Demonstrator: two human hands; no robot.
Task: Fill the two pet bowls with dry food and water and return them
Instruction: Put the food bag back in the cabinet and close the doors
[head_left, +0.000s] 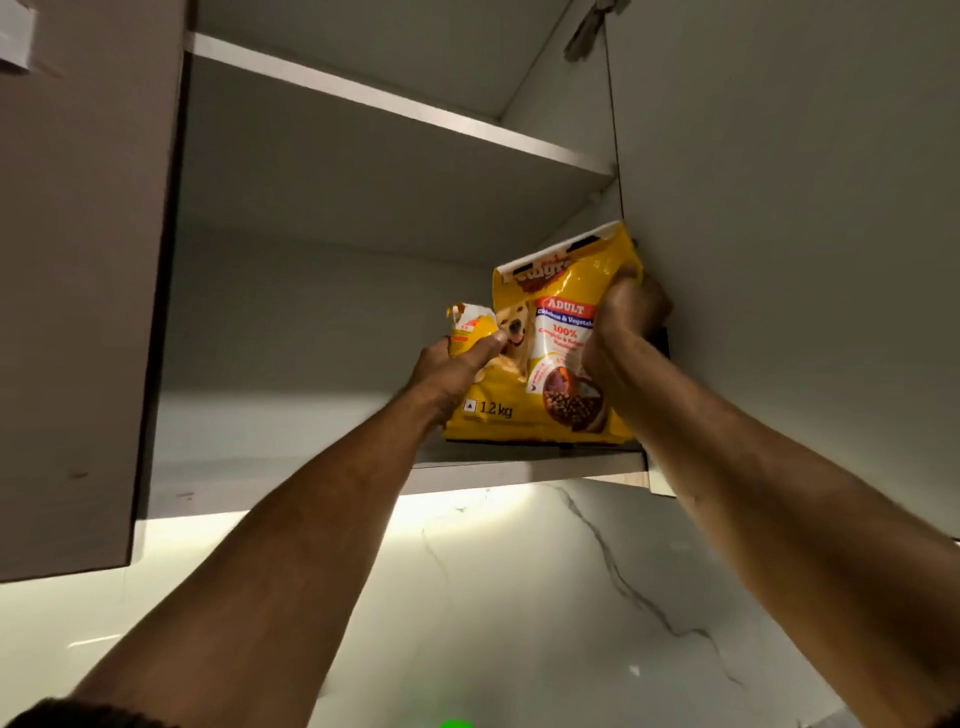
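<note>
**Inspector A:** Count of items, please.

**Inspector B:** One yellow bag of dry dog food (545, 374), standing upright on the lower shelf (291, 462) of an open wall cabinet, at the shelf's right end. Two hands on it. Two shelves visible: the lower shelf and an upper shelf (395, 109).

**Inspector A:** Hand condition?

**Inspector B:** The left hand (457, 369) grips the bag's left side, thumb pressed across the front, fingers wrapped behind a torn flap at the top left corner. The right hand (623, 332) is curled closed around the bag's upper right edge, bunching the material.

**Inspector A:** Legible markings?

**Inspector B:** "ADULT" on a red band, "100%" below it, and "1.2 kg" at the lower left. The brand word across the top is creased and only partly readable, so I cannot confirm it. A dog's face and a picture of kibble are printed on the front.

**Inspector A:** Edges and clearance?

**Inspector B:** The bag sits at the shelf's front edge, close against the open cabinet door (779, 260) on the right. Open room lies left of the bag along the shelf and above it to the upper shelf. A marble-patterned wall (519, 597) shows below the cabinet.
</note>
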